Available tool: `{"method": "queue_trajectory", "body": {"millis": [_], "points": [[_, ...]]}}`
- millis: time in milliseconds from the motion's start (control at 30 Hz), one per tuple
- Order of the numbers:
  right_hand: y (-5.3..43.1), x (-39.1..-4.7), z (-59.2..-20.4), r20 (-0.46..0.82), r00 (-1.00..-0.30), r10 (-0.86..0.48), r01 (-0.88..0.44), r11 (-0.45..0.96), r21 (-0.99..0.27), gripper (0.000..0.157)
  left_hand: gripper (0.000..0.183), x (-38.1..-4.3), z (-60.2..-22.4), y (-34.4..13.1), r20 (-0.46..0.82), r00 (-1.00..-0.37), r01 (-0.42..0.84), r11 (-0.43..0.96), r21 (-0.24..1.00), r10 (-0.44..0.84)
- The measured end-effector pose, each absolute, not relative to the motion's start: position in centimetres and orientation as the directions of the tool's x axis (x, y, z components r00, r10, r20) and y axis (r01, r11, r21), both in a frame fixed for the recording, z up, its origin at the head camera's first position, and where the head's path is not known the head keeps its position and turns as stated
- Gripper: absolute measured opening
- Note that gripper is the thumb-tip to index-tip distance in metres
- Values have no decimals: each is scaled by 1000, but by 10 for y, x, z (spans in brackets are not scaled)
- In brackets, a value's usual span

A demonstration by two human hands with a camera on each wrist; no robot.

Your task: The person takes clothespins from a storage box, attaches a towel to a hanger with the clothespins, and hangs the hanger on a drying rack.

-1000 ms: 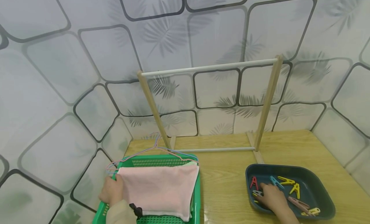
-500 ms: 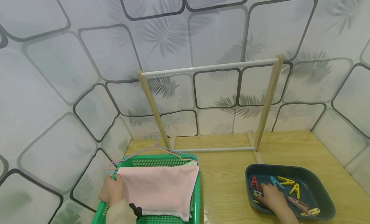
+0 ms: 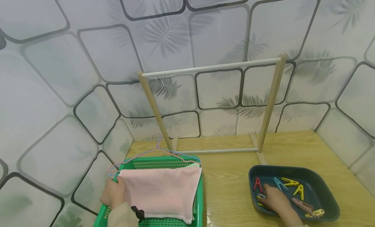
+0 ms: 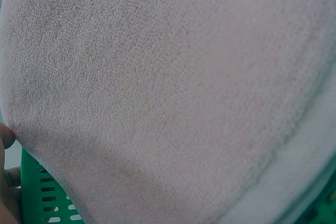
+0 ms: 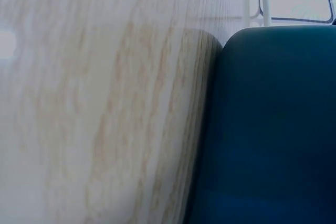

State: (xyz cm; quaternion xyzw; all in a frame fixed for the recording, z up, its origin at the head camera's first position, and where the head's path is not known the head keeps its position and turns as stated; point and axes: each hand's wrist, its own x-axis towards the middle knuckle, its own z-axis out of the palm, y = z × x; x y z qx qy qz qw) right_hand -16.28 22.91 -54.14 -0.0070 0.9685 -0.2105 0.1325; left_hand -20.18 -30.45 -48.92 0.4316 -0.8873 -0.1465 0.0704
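In the head view my left hand [image 3: 113, 192] is at the left rim of a green basket [image 3: 200, 194], its thumb and fingers pinching the left edge of a folded pink towel [image 3: 161, 191]. The left wrist view shows that thumb [image 4: 6, 136] right against the towel's edge. Pink and blue hangers [image 3: 158, 149] stick out behind the towel. To the right, my right hand [image 3: 276, 198] reaches into a dark blue tray [image 3: 322, 188] and pinches a grey clothespin [image 3: 261, 196]. Its fingertips are partly hidden. The right wrist view catches only the tray's outer wall and the table.
Red [image 3: 257, 184], blue [image 3: 279, 183], yellow [image 3: 299, 192] and pink clothespins [image 3: 303, 206] lie loose in the tray. A wooden rack with a white top bar [image 3: 211, 68] stands behind on the wood-grain table [image 3: 228, 184], close to the patterned wall.
The right hand's fingers have shifted slightly at the grey clothespin, which has turned a little. My left hand, the towel and the basket stay put.
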Motion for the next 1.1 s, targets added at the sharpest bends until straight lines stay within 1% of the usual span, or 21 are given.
{"method": "queue_trajectory", "body": {"millis": [300,467,600,700,967,1100], "points": [[229,-163,-545,-256,-963,-78,45,896,-442,37,38,-201,-491,-306,-7,-624,-735,585,342,-781],[230,-165,-546,-252,-964,-82,47,883,-467,38,40,-206,-502,-313,0,-623,-737,587,335,-782],[230,-166,-546,-251,-964,-86,53,864,-500,31,43,-212,-515,-320,7,-620,-744,591,312,-784],[231,-166,-545,-247,-965,-83,61,848,-526,27,44,-214,-518,-322,4,-618,-747,588,310,-786],[230,-164,-544,-254,-966,-52,113,795,-596,22,44,-212,-510,-320,-15,-620,-747,585,318,-784],[229,-165,-541,-260,-965,-43,130,778,-614,21,44,-213,-516,-322,-3,-621,-746,589,311,-784]]}}
